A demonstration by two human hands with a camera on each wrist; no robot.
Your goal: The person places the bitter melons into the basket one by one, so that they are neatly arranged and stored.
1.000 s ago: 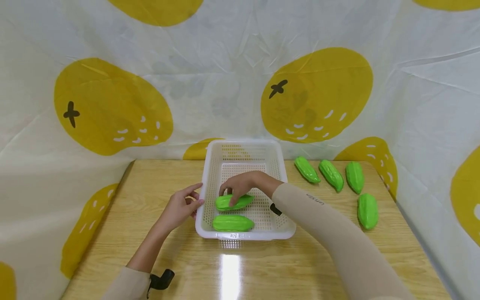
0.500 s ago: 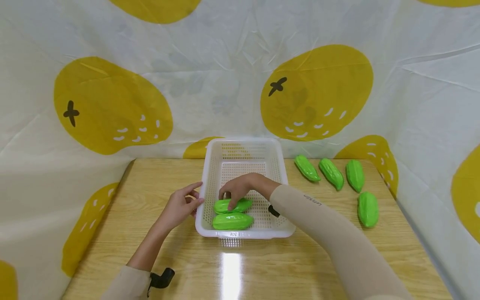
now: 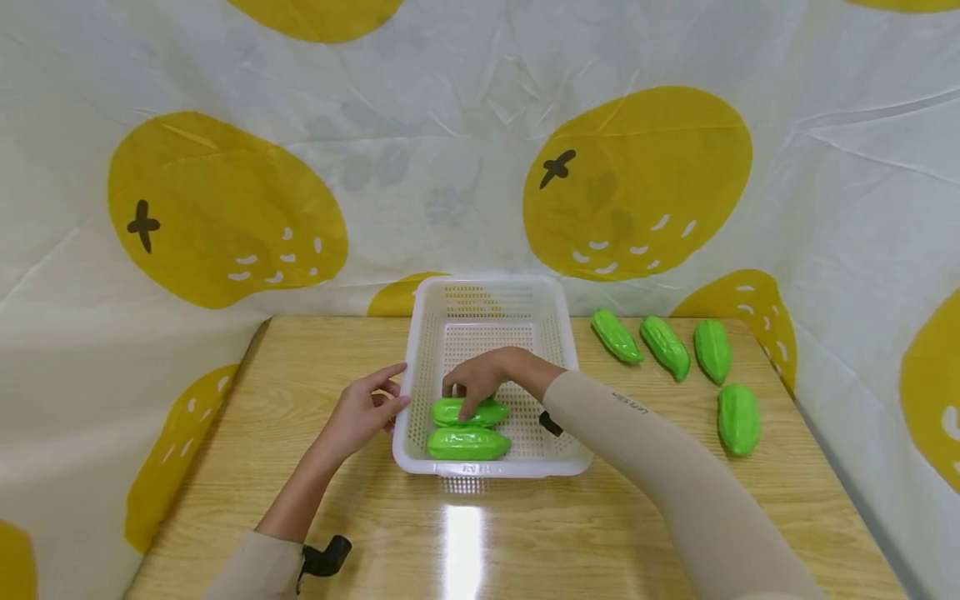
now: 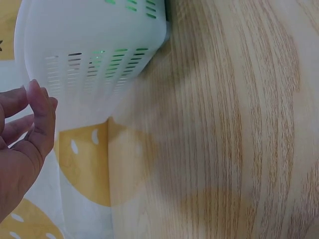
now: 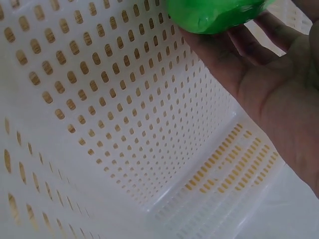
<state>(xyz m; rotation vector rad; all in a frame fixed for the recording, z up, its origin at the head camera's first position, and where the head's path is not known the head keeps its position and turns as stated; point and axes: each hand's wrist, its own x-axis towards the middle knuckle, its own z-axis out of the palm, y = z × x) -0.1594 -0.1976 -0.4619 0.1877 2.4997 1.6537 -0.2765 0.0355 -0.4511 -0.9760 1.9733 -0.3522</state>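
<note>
My right hand reaches down into a white plastic basket. Its thumb and fingers hold a glossy green ridged toy vegetable with a pointed end, lying crosswise in the basket. Right in front of that one, along the near wall, lies a second green ridged vegetable. In the right wrist view, the held vegetable shows at the top edge beside the fingers. My left hand touches the basket's left rim from outside with its fingertips, fingers loosely bent. In the left wrist view, they meet the rim near the upper left.
Several more green vegetables lie on the wooden table to the right of the basket: one close to it, others farther right, and one nearer the front. A white cloth with yellow fruit prints hangs behind and at both sides.
My right hand has brought the held vegetable slightly toward the front, up against the other one in the basket. My left hand stays at the rim.
</note>
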